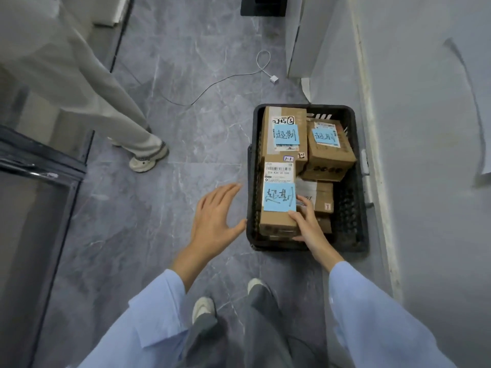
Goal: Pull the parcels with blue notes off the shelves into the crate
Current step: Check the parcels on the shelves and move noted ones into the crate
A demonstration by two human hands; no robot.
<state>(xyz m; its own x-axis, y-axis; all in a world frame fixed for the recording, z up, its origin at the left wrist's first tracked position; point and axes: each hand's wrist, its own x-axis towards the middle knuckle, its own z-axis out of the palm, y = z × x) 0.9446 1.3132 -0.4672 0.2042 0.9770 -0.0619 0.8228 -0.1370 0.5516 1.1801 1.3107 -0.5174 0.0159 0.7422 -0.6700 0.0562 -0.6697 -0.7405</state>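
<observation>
**Parcels with blue notes (279, 197) lying in the crate (348, 208)**

Set on the grey marbled floor (172, 128), close beside the pale wall (425, 155) on the right: a black plastic crate with mesh sides, packed with brown cardboard boxes. Along its left side, nearest the camera, the front parcel (276, 221), topped with a white barcode label and a blue note in dark handwriting. Behind that, the rear left parcel (268, 134), also carrying a blue note. Beside it, tilted on a lower box, the rear right parcel (329, 158), likewise blue-noted. Low on the right, a fourth box (318, 193), mostly covered by the others.

Gripping the front parcel's near right corner: the right hand (309, 227), with fingers curled over the top edge and side. Hovering just left of the crate above the floor: the left hand (215, 216), palm down, with straight, spread fingers, holding nothing. Cannot tell whether touching the crate's wall with the thumb tip.

At the bottom, light blue sleeves (159, 314), grey trousers and pale shoes (203, 309). At upper left, another person's pale trousers (93, 88) and a light shoe. Beyond the crate, a thin white cable (225, 78) ending in a small white plug (274, 80). At left, a dark metal frame (39, 160).
</observation>
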